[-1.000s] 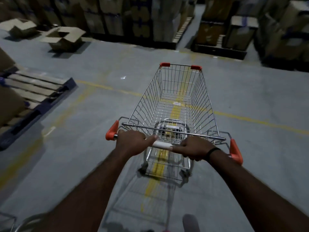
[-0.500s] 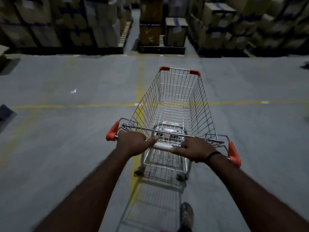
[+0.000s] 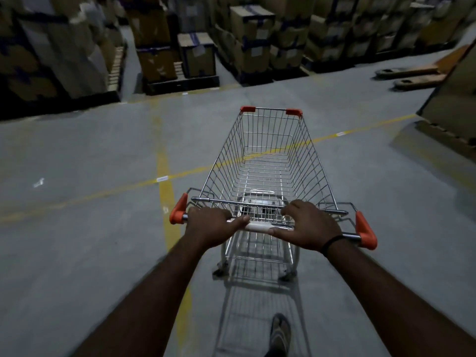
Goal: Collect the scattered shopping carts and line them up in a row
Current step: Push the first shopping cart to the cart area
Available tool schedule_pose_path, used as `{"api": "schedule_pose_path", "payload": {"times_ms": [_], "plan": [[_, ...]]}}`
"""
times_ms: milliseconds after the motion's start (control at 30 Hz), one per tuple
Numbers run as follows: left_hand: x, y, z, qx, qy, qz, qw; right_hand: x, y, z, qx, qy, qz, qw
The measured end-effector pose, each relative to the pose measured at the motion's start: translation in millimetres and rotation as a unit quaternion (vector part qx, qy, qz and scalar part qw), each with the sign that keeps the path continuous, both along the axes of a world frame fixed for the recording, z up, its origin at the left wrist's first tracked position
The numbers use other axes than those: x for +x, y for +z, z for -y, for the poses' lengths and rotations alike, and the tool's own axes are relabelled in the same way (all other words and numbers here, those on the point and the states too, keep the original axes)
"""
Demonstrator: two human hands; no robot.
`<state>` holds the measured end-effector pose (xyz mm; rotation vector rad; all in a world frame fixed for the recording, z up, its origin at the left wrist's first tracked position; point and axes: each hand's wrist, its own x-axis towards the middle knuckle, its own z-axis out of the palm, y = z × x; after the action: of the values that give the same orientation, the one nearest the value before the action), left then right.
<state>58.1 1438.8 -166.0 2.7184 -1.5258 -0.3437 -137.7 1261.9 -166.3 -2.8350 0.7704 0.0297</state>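
Observation:
A silver wire shopping cart [image 3: 268,161] with orange corner caps stands on the grey floor right in front of me, its basket empty. My left hand [image 3: 210,224] grips the left part of the cart's handle bar. On the right part of the same bar sits my right hand [image 3: 310,228], with a dark band at the wrist. Both hands are closed around the bar. No other cart is in view.
Stacked cardboard boxes on pallets [image 3: 247,42] line the far side, with narrow aisles between them. A pallet jack's forks [image 3: 412,76] lie at the far right, beside a large box [image 3: 453,99]. Yellow floor lines [image 3: 164,176] cross under the cart. My foot [image 3: 279,333] is behind it.
The cart and I have swung to the right: the pallet at the left is gone from view, the box stacks are closer, and the pallet jack has appeared at right. Both hands stay on the handle.

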Motion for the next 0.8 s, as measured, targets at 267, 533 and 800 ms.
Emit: {"api": "schedule_pose_path", "payload": {"times_ms": [267, 533, 800], "plan": [[-9.5, -8.4, 103.9, -0.027, -0.032, -0.016, 0.999, -27.7, 3.2, 83.4, -0.016, -0.053, -0.024, 0.998], [-5.8, -10.7, 205.8, -0.023, -0.033, -0.026, 0.999, -31.6, 5.9, 168.6, -0.036, -0.077, -0.034, 0.996], [14.2, -12.7, 297.3, 0.014, -0.051, -0.012, 0.999, -17.8, 8.0, 248.3, 0.003, -0.120, -0.044, 0.992]]}}
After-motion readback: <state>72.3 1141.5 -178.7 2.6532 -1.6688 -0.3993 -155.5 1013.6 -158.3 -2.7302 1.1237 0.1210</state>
